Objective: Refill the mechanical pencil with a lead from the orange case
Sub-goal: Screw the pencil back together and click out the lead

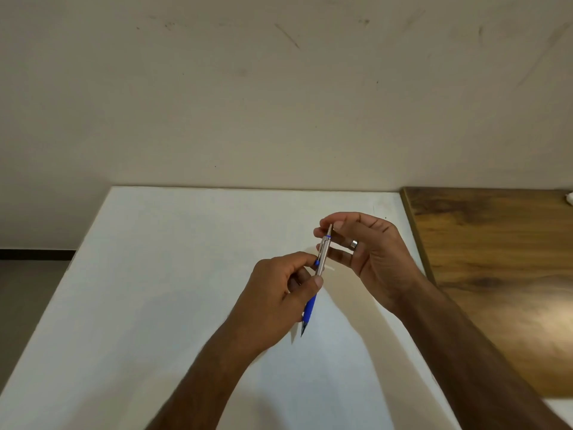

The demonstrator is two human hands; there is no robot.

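Two bare hands meet above a white table [155,305], seen from a camera worn on the person's head and looking down. Behind the table rises a plain cream wall [279,88] with a few faint scuff marks. To the right, touching the white table's edge, lies a dark wooden surface [496,274] with visible grain. At its far right edge sits a small white object [569,198], too cut off to identify.

Both forearms reach in from the bottom of the view. The left hand [279,293] is curled around the mechanical pencil [317,274], thumb and fingers gripping its silver barrel just above the blue rubber grip. The pencil is held in the air over the table, tilted slightly, with its dark pointed tip aimed down toward the person and its cap end up and away.

The right hand [372,252] comes in from the right, with thumb and forefinger pinched on the very top end of the pencil. Its other fingers are loosely spread behind the barrel. A silver ring [353,244] sits on one of those fingers.

A small blue clip or button shows on the pencil's side, just beside the left forefinger. A pale, thin sliver shows beside the barrel, too small to identify.
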